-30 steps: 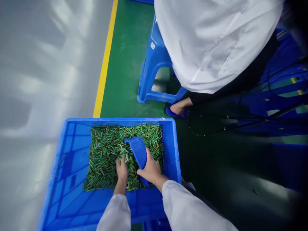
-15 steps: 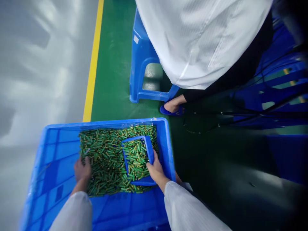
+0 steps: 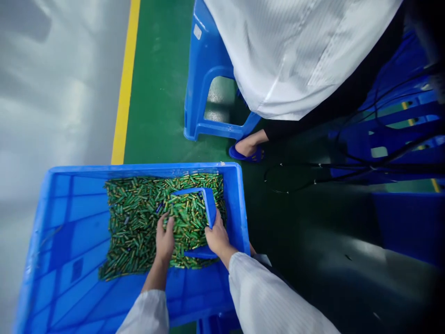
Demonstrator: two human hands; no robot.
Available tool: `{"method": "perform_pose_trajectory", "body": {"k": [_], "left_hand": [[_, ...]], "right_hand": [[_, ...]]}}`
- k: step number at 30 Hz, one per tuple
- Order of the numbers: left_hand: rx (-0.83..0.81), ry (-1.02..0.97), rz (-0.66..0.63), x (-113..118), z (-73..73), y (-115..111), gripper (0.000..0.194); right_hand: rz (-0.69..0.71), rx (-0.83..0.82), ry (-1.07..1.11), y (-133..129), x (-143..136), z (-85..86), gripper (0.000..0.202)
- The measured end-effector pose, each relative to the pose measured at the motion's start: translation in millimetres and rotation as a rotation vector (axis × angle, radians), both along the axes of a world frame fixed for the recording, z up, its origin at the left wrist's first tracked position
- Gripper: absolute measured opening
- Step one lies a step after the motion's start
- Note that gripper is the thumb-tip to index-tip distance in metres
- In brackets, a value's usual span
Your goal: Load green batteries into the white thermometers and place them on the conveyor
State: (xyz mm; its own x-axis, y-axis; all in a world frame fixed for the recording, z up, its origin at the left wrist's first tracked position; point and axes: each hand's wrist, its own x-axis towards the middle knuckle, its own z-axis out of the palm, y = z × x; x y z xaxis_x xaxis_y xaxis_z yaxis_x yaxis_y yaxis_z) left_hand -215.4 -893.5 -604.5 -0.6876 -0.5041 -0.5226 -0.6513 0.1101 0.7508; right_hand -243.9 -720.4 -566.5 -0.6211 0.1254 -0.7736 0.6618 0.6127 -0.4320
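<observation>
A large blue plastic crate (image 3: 59, 195) holds a wide bed of small green cylinders (image 3: 134, 232) with gold-coloured ends. Among them sits a smaller blue tray (image 3: 209, 204), its inside heaped with the same cylinders. My right hand (image 3: 216, 234) grips this tray by its right-hand wall. Over the cylinders at the tray's left side is my left hand (image 3: 164, 236), thumb and fingers apart, with nothing visible in it. Its fingertips are at or near the cylinders; whether they touch is unclear.
A person in a white coat (image 3: 295, 60) is on a blue stool (image 3: 201, 79) beyond the crate, one foot in a blue slipper (image 3: 245, 152). Black cables (image 3: 347, 164) run across at the right. A yellow line (image 3: 125, 88) marks the green floor.
My left hand has moved right, from the cylinders' left edge to beside the tray. My right hand keeps its hold on the tray. The whole view has shifted slightly.
</observation>
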Motion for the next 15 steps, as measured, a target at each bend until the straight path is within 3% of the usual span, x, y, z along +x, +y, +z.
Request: {"method": "perform_pose_trajectory", "body": {"k": [3,5,6,8,9,11,13,15], "left_hand": [[0.161,0.012,-0.176,-1,35.9,28,0.057],[0.304,-0.013,-0.23,-11,49.0,27,0.058],[0.295,-0.019,-0.212,-19,50.3,18,0.058],[0.055,0.007,-0.14,-42,41.6,-15,0.058],[-0.178,0.037,-0.108,-55,32.5,-37,0.056],[-0.529,0.051,-0.226,-77,8.5,-80,0.052],[-0.625,-0.067,-0.338,-91,-17.3,-109,0.053],[-0.561,-0.182,-0.347,-91,-37.9,-120,0.058]], "right_hand": [[-0.018,-0.048,-0.025,7,-1,-4.7,0.085],[-0.035,-0.072,-0.045,9,-2,-6.3,0.086],[-0.042,-0.08,-0.053,10,-3,-6.7,0.086],[-0.054,-0.088,-0.061,11,-3,-7.1,0.085],[-0.059,-0.089,-0.061,12,-3,-7.3,0.085],[-0.065,-0.088,-0.057,12,-3,-7.4,0.084],[-0.068,-0.084,-0.052,12,-3,-7.2,0.083],[-0.07,-0.081,-0.046,11,-2,-6.5,0.084]]}}
